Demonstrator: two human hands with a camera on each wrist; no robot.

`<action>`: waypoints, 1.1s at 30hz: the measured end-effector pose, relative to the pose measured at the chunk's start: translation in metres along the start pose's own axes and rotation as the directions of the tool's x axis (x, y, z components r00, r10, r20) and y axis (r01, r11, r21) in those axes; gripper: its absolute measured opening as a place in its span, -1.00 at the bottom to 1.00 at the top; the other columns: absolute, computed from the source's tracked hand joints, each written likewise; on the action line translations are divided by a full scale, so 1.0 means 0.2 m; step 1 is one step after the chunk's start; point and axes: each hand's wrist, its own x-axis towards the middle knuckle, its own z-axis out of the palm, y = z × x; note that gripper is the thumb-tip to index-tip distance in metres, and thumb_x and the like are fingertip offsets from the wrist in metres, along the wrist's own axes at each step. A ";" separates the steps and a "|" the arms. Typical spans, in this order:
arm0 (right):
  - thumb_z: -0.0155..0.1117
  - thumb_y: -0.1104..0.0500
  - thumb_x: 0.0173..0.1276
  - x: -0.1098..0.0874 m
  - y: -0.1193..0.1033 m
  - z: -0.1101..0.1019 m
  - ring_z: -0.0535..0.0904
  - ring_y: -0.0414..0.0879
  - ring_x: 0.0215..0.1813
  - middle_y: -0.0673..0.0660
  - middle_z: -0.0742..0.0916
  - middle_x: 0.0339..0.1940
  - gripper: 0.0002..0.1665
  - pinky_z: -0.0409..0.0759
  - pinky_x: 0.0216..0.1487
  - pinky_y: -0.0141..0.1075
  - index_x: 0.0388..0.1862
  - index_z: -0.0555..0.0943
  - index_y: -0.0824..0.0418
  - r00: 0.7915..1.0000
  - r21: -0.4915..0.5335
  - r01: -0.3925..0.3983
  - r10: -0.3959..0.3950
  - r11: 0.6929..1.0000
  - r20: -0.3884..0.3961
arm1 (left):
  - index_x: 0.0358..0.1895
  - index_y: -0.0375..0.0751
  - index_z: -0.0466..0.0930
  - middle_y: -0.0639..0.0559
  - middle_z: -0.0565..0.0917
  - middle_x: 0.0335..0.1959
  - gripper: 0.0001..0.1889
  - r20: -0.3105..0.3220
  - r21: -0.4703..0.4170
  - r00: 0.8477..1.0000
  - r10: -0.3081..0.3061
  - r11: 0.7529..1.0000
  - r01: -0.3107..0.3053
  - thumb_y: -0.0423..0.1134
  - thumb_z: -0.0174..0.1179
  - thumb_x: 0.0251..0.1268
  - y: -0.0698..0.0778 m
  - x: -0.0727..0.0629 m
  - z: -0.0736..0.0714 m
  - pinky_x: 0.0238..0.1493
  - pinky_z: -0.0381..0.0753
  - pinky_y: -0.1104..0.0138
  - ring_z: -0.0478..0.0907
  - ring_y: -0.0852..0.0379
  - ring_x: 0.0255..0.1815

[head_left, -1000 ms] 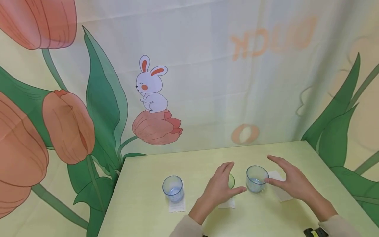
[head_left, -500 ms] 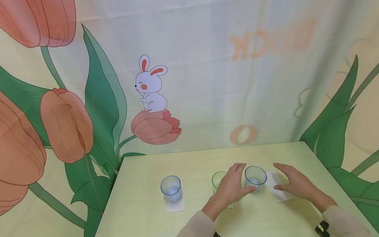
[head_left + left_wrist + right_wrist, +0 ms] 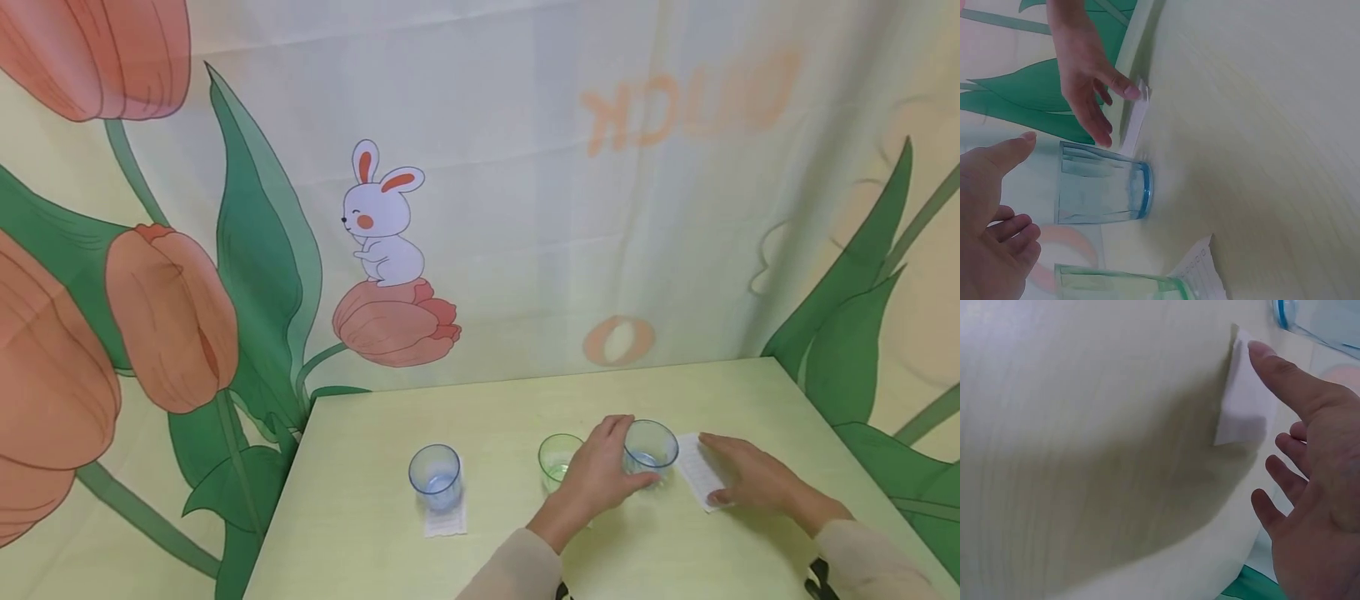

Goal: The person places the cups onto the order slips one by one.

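My left hand (image 3: 596, 471) is beside a clear blue glass (image 3: 651, 446) that stands upright on the table. Its thumb and fingers are spread, and in the left wrist view a gap shows between them and the glass (image 3: 1100, 190). Over a white paper slip (image 3: 697, 471) to the right of that glass, my right hand (image 3: 761, 477) hovers with loosely bent fingers. In the right wrist view its thumb overlaps the slip (image 3: 1244, 403); whether it touches cannot be told. A green glass (image 3: 555, 457) stands left of my left hand, partly hidden by it.
Another blue glass (image 3: 435, 477) stands farther left, on or against a paper slip (image 3: 446, 523). Beside the green glass another slip (image 3: 1202, 272) shows in the left wrist view. A printed curtain (image 3: 510, 208) hangs behind the table's back edge.
My left hand has moved right, from the green glass to the blue one, uncovering much of the green glass. My right hand has left the blue glass and lowered over the paper slip.
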 end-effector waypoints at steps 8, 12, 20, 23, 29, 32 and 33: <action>0.73 -0.24 0.02 -0.01 0.05 0.10 0.42 0.48 0.43 0.48 0.53 0.45 0.26 0.36 0.41 0.39 0.51 0.41 0.44 0.998 -0.004 -0.010 0.010 1.000 -0.066 | 0.59 -0.05 0.33 0.16 0.42 0.53 -0.09 0.012 -0.027 1.000 -0.028 0.999 0.029 0.24 0.47 0.28 -0.01 -0.01 0.03 0.39 0.50 0.37 0.42 0.21 0.49; 0.71 -0.27 0.04 -0.01 0.06 0.12 0.44 0.47 0.42 0.47 0.55 0.43 0.25 0.37 0.40 0.39 0.50 0.42 0.45 0.995 -0.026 0.009 -0.011 1.000 -0.096 | 0.60 -0.04 0.32 0.18 0.41 0.53 -0.09 0.019 -0.025 0.999 -0.029 0.999 0.030 0.24 0.46 0.29 -0.02 -0.01 0.06 0.38 0.50 0.39 0.40 0.23 0.49; 0.64 -0.29 0.14 -0.03 0.05 0.14 0.44 0.48 0.41 0.46 0.58 0.40 0.16 0.38 0.36 0.40 0.47 0.46 0.45 0.990 -0.008 0.029 -0.030 1.000 -0.141 | 0.60 -0.04 0.31 0.19 0.41 0.53 -0.08 0.014 -0.010 1.000 -0.023 1.000 0.023 0.27 0.45 0.29 -0.02 -0.01 0.06 0.38 0.50 0.40 0.40 0.24 0.49; 0.64 -0.30 0.15 -0.03 0.05 0.16 0.42 0.48 0.42 0.47 0.57 0.41 0.17 0.36 0.36 0.42 0.48 0.45 0.44 0.986 0.002 0.019 -0.019 1.000 -0.164 | 0.60 -0.04 0.32 0.19 0.41 0.53 -0.09 0.011 -0.021 1.000 -0.024 0.999 0.025 0.25 0.46 0.29 -0.02 -0.01 0.05 0.40 0.48 0.39 0.40 0.24 0.49; 0.67 -0.30 0.10 -0.01 0.00 0.21 0.41 0.48 0.41 0.47 0.57 0.40 0.19 0.35 0.34 0.44 0.47 0.45 0.43 0.973 0.041 0.010 0.000 0.999 -0.229 | 0.62 -0.08 0.28 0.16 0.38 0.57 -0.07 0.025 -0.046 1.000 -0.014 0.999 0.015 0.23 0.45 0.31 0.02 0.02 0.07 0.43 0.45 0.38 0.38 0.21 0.53; 0.68 -0.30 0.09 0.00 -0.04 0.22 0.40 0.47 0.42 0.47 0.55 0.41 0.21 0.35 0.34 0.45 0.48 0.44 0.42 0.971 0.071 -0.004 0.021 0.997 -0.239 | 0.63 -0.09 0.27 0.15 0.37 0.58 -0.06 0.028 -0.024 0.999 -0.018 1.000 0.018 0.25 0.43 0.32 0.03 0.03 0.09 0.43 0.46 0.37 0.38 0.19 0.53; 0.69 -0.29 0.09 0.01 -0.05 0.23 0.39 0.47 0.43 0.47 0.55 0.42 0.21 0.35 0.34 0.45 0.48 0.43 0.42 0.971 0.083 -0.010 0.029 0.996 -0.237 | 0.63 -0.09 0.27 0.14 0.37 0.58 -0.06 0.027 -0.014 0.999 -0.020 1.000 0.021 0.25 0.43 0.32 0.03 0.03 0.09 0.43 0.47 0.37 0.38 0.19 0.53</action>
